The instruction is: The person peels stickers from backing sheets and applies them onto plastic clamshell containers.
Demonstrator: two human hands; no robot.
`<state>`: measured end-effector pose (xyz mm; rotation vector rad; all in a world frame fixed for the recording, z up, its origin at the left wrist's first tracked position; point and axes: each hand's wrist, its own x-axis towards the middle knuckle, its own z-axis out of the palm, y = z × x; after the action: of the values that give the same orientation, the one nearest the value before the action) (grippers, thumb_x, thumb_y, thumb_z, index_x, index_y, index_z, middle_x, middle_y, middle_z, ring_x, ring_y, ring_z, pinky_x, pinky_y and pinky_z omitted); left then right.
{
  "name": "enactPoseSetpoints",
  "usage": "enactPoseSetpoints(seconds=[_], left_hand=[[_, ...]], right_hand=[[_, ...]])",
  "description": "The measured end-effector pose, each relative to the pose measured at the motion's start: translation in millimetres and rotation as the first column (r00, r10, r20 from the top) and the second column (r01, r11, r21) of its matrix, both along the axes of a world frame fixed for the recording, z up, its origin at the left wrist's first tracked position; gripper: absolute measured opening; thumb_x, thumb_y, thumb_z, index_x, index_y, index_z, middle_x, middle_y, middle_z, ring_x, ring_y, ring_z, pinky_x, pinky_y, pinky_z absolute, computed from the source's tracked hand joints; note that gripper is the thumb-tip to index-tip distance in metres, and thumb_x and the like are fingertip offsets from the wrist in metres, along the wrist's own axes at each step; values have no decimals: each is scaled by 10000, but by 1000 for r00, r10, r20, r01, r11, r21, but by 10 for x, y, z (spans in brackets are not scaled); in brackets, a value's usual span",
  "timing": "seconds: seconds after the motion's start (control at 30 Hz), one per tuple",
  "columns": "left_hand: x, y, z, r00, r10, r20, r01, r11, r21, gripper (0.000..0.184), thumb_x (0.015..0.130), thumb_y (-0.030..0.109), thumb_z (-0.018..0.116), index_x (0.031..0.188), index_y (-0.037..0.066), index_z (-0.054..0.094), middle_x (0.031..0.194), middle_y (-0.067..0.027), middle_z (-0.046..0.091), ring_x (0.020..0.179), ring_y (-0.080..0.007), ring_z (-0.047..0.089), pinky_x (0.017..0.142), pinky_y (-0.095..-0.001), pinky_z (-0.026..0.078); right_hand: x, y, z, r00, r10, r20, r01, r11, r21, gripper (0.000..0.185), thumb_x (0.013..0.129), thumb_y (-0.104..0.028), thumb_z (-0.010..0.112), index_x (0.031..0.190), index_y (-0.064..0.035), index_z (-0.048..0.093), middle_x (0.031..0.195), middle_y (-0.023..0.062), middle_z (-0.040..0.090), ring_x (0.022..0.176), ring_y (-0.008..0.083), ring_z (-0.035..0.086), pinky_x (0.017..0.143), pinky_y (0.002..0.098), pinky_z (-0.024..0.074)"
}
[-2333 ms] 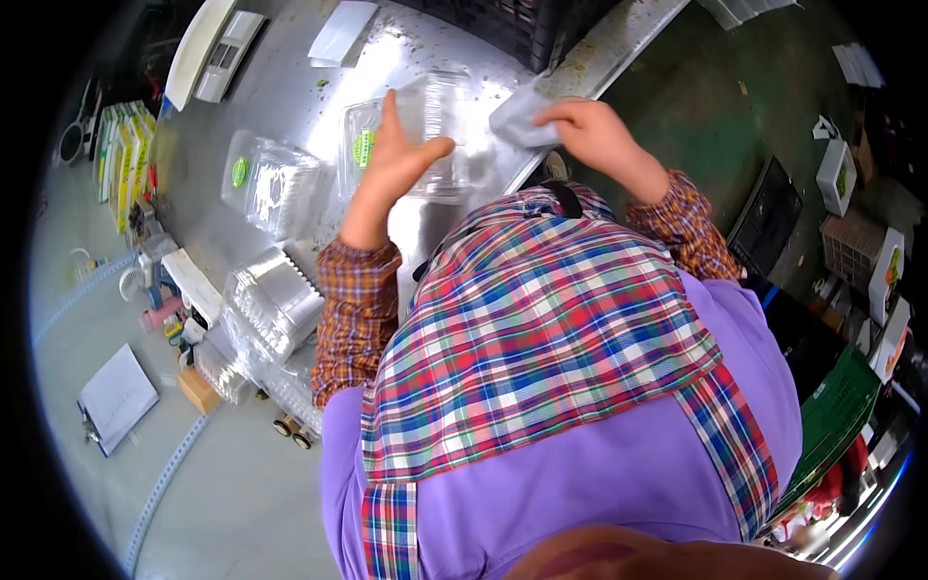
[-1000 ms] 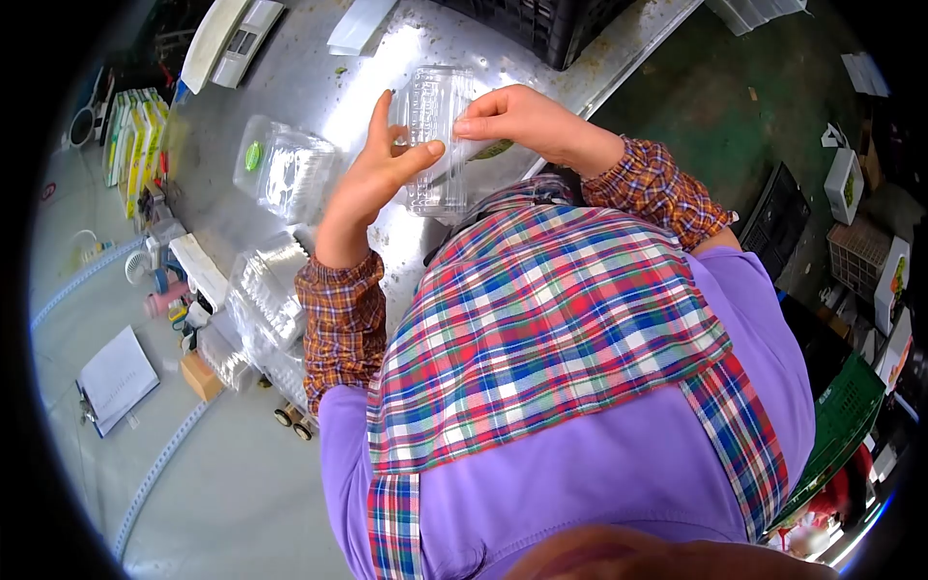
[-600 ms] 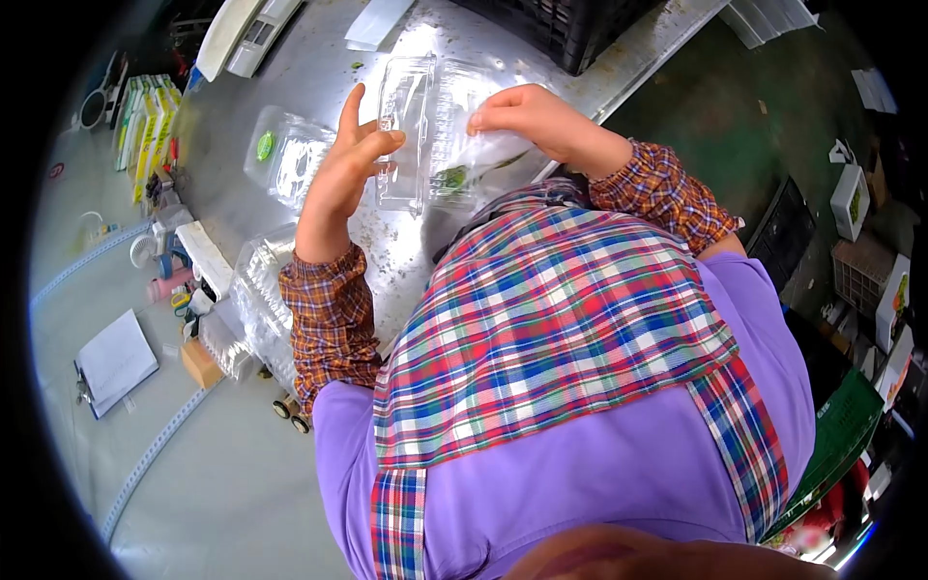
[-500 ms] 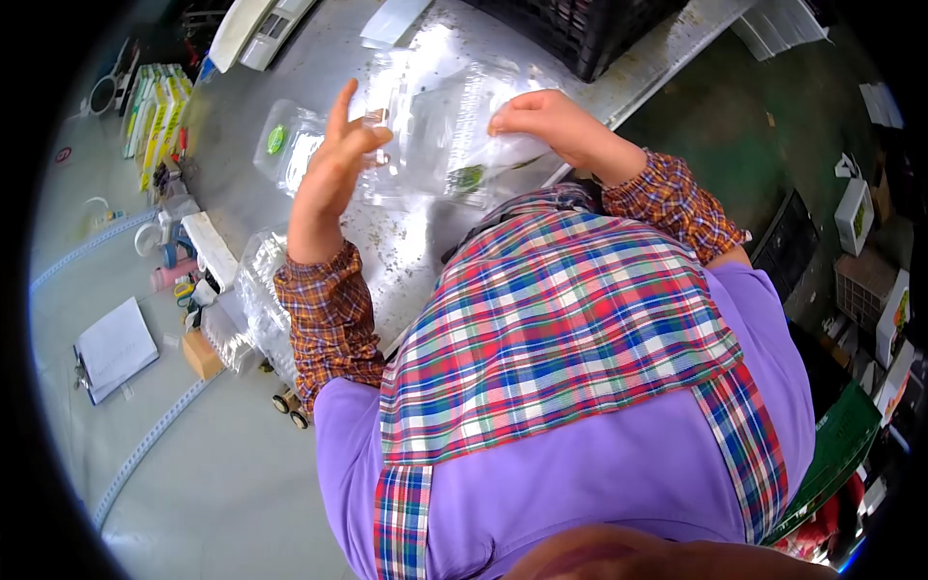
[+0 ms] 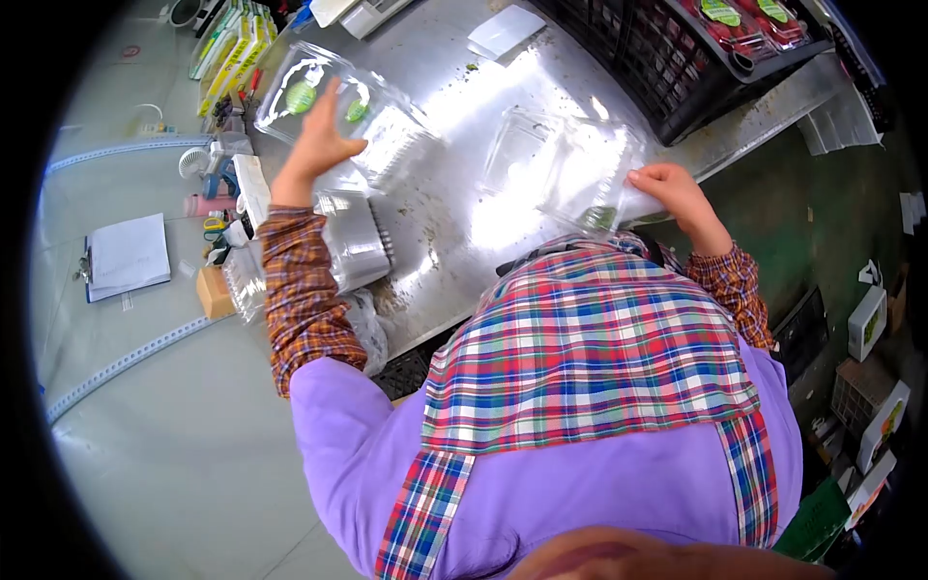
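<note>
My left hand (image 5: 317, 140) is over the labelled clear plastic containers at the left, its thumb and index finger spread apart. One clear container (image 5: 277, 104) with a green label lies or is raised beside my fingers; a ribbed stack (image 5: 396, 145) is just to its right. Whether my hidden fingers touch them is unclear. My right hand (image 5: 677, 193) pinches a thin whitish sheet (image 5: 642, 203) at the right edge of an open clear container (image 5: 522, 159). A dark green patch (image 5: 599, 217) shows in that container's lower right corner.
A black crate (image 5: 667, 82) holding packs of red produce (image 5: 749, 34) stands at the metal table's far right. More clear containers (image 5: 353, 237) are near my left sleeve. White paper (image 5: 506, 32) lies at the back, a clipboard (image 5: 128, 253) at the far left.
The view has turned, bringing the red packs into sight. My left hand has left the open container and moved over to the labelled ones. My right hand stays at the open container with the sheet.
</note>
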<state>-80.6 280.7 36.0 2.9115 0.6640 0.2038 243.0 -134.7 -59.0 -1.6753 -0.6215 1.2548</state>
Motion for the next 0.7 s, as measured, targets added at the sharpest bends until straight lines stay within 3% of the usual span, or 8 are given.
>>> enactPoseSetpoints(seconds=[0.17, 0.27, 0.37, 0.47, 0.5, 0.53, 0.6, 0.7], left_hand=[[-64, 143, -864, 970, 138, -201, -164, 980, -115, 1052, 586, 221, 728, 1496, 127, 208, 1402, -212, 419, 1272, -421, 407, 1074, -490, 336], [-49, 35, -1012, 916, 231, -329, -240, 971, 13, 1029, 583, 231, 730, 1487, 155, 243, 1413, -211, 411, 1280, -439, 390, 1066, -537, 330], [-41, -50, -1014, 942, 229, -245, -235, 972, 5, 880, 634, 217, 725, 1429, 107, 364, 1397, -221, 424, 1264, -436, 402, 1051, -523, 349], [169, -312, -1015, 975, 195, 105, -200, 979, 31, 647, 704, 170, 701, 1309, 50, 504, 1344, -217, 477, 1229, -404, 445, 1022, -480, 386], [370, -611, -794, 955, 128, 269, -104, 989, -101, 453, 764, 124, 678, 1192, 10, 580, 1237, -205, 560, 1120, -360, 538, 962, -432, 435], [523, -884, -749, 935, 173, 310, -97, 964, -246, 418, 769, 120, 684, 1162, 10, 595, 1176, -186, 594, 1062, -349, 568, 935, -418, 450], [812, -1491, -586, 913, 165, 374, 1, 914, -406, 326, 787, 137, 701, 1081, 15, 634, 1037, -152, 653, 938, -339, 613, 857, -400, 480], [1056, -2124, -564, 916, -69, 396, 194, 939, -284, 318, 792, 183, 721, 1065, 37, 647, 1041, -134, 651, 973, -317, 595, 848, -386, 471]], right_hand=[[163, -163, -31, 999, -4, 42, 3, 1000, 22, 272, 887, -254, 673, 887, 16, 708, 770, -9, 663, 665, 47, 542, 622, 210, 411], [218, -208, -83, 999, 20, 26, -20, 1000, -21, 267, 888, -240, 671, 903, 24, 705, 779, -5, 669, 682, 48, 550, 641, 209, 420], [140, -211, -160, 1000, -27, 13, 26, 999, 38, 252, 895, -225, 661, 927, 22, 705, 813, 2, 675, 726, 55, 564, 681, 210, 430], [-45, -98, -121, 994, -98, -40, 100, 993, 59, 246, 893, -222, 657, 934, 16, 707, 832, 11, 677, 737, 75, 574, 688, 223, 441], [-110, -22, -149, 992, -113, -62, 117, 990, 72, 251, 890, -224, 659, 930, 18, 707, 820, 14, 676, 731, 79, 575, 684, 230, 445], [-165, 50, -195, 989, -126, -82, 133, 988, 83, 255, 887, -227, 662, 926, 21, 707, 809, 17, 675, 724, 83, 576, 679, 237, 448], [-236, 214, -426, 997, -79, -22, 81, 993, 89, 279, 880, -254, 669, 899, 22, 713, 783, 25, 678, 706, 93, 584, 658, 253, 461], [-252, 320, -352, 963, 119, 244, -133, 990, 44, 291, 859, -279, 684, 861, 10, 719, 743, 62, 685, 670, 125, 604, 632, 276, 473]])
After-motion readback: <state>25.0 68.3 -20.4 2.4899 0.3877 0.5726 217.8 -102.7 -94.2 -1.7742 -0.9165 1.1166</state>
